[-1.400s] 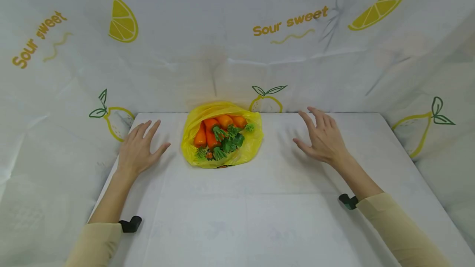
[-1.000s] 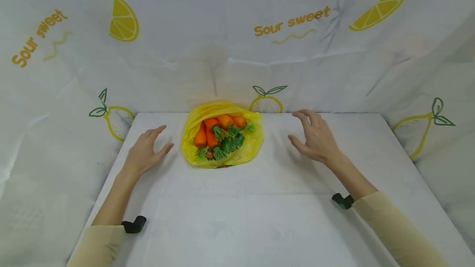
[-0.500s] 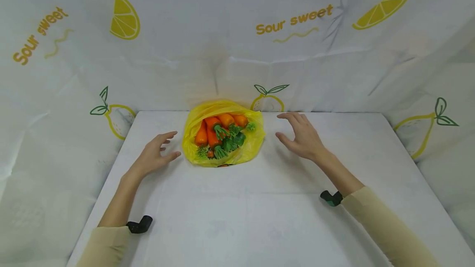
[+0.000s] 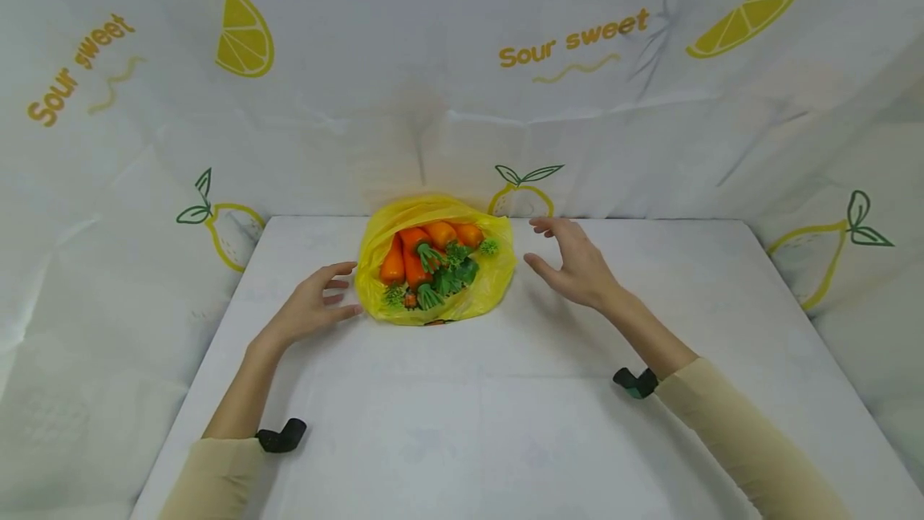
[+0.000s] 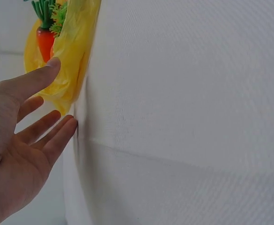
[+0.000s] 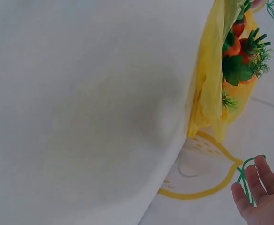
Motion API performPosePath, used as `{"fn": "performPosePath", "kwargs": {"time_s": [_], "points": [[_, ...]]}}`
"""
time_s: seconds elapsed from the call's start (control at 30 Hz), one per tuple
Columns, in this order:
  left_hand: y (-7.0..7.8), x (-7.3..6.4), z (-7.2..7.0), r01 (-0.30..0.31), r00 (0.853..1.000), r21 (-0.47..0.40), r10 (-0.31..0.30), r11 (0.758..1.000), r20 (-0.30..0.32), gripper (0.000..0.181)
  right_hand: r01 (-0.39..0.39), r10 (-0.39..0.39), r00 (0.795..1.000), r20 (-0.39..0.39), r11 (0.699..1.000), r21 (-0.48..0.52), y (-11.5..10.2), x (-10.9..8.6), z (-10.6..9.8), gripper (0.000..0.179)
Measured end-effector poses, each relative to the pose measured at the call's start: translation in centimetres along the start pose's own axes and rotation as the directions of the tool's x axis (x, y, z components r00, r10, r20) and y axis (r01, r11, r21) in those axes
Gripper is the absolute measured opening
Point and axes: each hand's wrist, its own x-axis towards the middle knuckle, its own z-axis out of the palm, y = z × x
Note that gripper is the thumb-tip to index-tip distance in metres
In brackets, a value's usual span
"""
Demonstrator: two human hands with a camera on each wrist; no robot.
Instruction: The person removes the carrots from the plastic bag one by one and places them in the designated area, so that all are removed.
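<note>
A yellow plastic bag [image 4: 491, 287] lies at the back of the white table, its mouth toward me. Inside it sit several orange carrots [image 4: 393, 262] with green tops [image 4: 447, 278]. At the bag's left edge is my left hand [image 4: 310, 307], fingers extended and thumb apart; whether the tips touch the plastic I cannot tell. My right hand [image 4: 577, 267] hovers a little off the bag's right side, fingers slightly bent with nothing in them. In the left wrist view the left hand [image 5: 24, 140] has its palm facing the bag. Only part of the right hand [image 6: 265, 197] shows in the right wrist view.
A white cloth backdrop [image 4: 404, 62] printed with lemons rises right behind the bag and along both sides. The white tabletop [image 4: 469, 424] stretches in front of the bag. Each wrist carries a small black camera mount [image 4: 283, 436].
Both hands have moved inward toward the bag, the left one to the right and the right one to the left. The bag and carrots stay in place; the view has shifted slightly.
</note>
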Motion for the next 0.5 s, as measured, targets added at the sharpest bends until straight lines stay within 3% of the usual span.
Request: {"fn": "performPosePath", "kwargs": {"time_s": [0.5], "points": [[-0.3,0.1,0.4,-0.006,1.000,-0.084,0.005,0.996,-0.006,0.081,0.077,-0.079,0.996,0.028,0.995,0.068,-1.9,2.4,2.0,0.054]]}}
